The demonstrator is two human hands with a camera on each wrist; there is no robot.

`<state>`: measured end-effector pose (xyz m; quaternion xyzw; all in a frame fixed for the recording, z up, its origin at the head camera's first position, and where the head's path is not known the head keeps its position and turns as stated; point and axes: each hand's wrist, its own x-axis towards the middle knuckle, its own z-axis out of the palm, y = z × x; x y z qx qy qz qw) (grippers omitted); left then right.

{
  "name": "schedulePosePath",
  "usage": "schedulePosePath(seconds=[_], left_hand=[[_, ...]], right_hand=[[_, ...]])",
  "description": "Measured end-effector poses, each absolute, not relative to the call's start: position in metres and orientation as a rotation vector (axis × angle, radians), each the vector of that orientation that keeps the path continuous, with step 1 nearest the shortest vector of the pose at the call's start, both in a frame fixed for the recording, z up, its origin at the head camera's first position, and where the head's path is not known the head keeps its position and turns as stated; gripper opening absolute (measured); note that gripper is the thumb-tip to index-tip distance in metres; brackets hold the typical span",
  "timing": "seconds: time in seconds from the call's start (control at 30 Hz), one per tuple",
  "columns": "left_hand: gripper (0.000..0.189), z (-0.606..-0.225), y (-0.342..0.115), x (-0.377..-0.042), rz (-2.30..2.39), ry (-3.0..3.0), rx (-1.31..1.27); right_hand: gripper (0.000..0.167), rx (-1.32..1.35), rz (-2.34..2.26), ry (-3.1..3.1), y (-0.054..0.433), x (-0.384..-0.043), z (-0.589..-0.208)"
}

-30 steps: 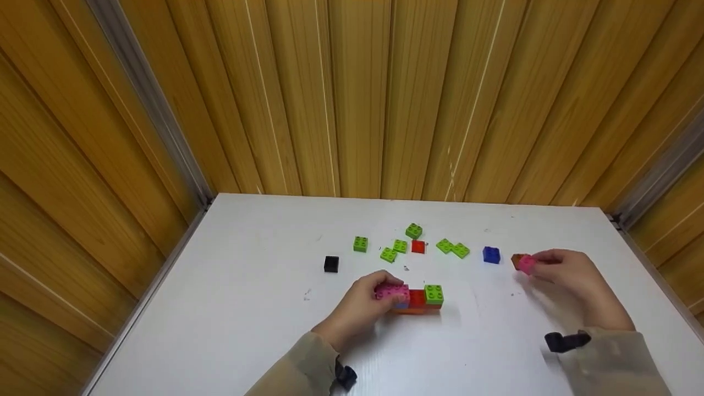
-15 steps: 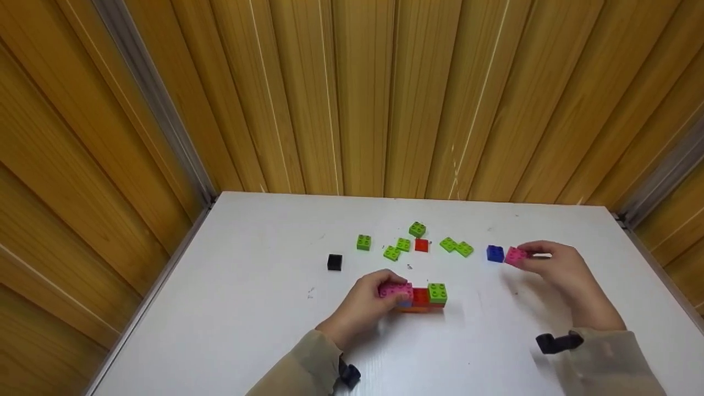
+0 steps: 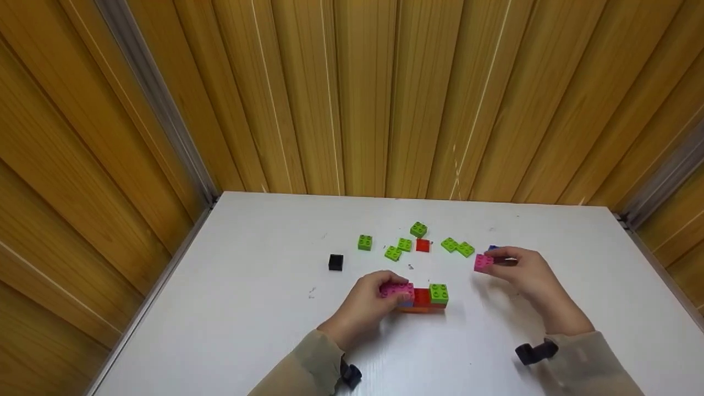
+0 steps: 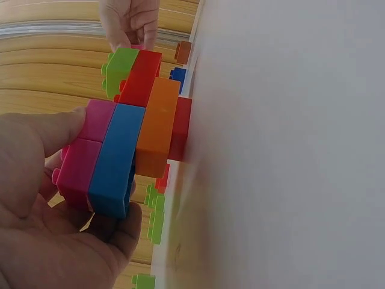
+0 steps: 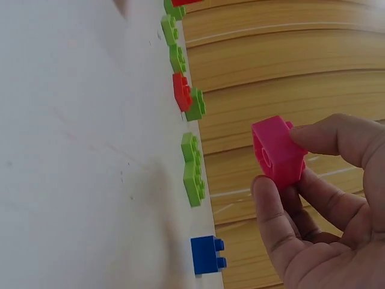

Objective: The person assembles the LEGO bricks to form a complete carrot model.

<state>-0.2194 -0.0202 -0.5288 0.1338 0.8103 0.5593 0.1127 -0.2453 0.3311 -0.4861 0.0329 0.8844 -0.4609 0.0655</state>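
Brick assy (image 3: 422, 297) is at ctr of scene, toward near side of white tbl (image 3: 247, 308); contact w/ tbl cannot be confirmed. Build: two pink end bricks (image 4: 78, 171) on a blue base brick (image 4: 117, 159) at left; green end brick (image 3: 438, 293) on a red mid brick (image 4: 141, 78) at right; orange brick (image 4: 159, 126) below. A lower red pc (image 4: 181, 129) shows on tbl side of orange; its joint is unclear. L hand (image 3: 360, 305) grips left end of assy, fingers curled round pink/blue stack, thumb on near side. R hand (image 3: 531, 278) pinches loose pink brick (image 3: 483, 263) btwn thumb & fingertips; brick is held above tbl, hollow side down, right & slightly far of assy, apart from it. Loose blue brick (image 5: 207, 254) lies just far of R hand, mostly hidden in head view; brown brick (image 4: 183, 53) is right of blue. Going left along far side: green pair (image 3: 466, 249), corner to corner; flat red pc (image 3: 422, 245) w/ far green brick (image 3: 418, 229) just beyond; two green pcs (image 3: 405, 245) close together; single green brick (image 3: 364, 242); black brick (image 3: 335, 262), slightly nearer. Sleeves (image 3: 313, 357) w/ black wrist units (image 3: 350, 375) are at near edge. Wood-grain panels (image 3: 363, 99) stand left, right & far.
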Motion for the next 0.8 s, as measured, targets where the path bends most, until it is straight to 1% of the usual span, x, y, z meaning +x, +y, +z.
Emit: schedulePosePath(seconds=[0.23,0.43,0.8], left_hand=[[0.021,-0.528,-0.021,-0.22,1.636,2.375,0.401],[0.022,-0.528,-0.021,-0.22,1.635,2.368,0.39],[0.024,-0.528,-0.021,-0.219,1.627,2.372,0.381]], right_hand=[[0.057,0.02,-1.435,2.612,0.307,-0.24,-0.493],[0.047,-0.094,-1.481,2.6,0.284,-0.232,-0.497],[0.034,-0.329,-1.63,2.562,0.253,-0.22,-0.506]])
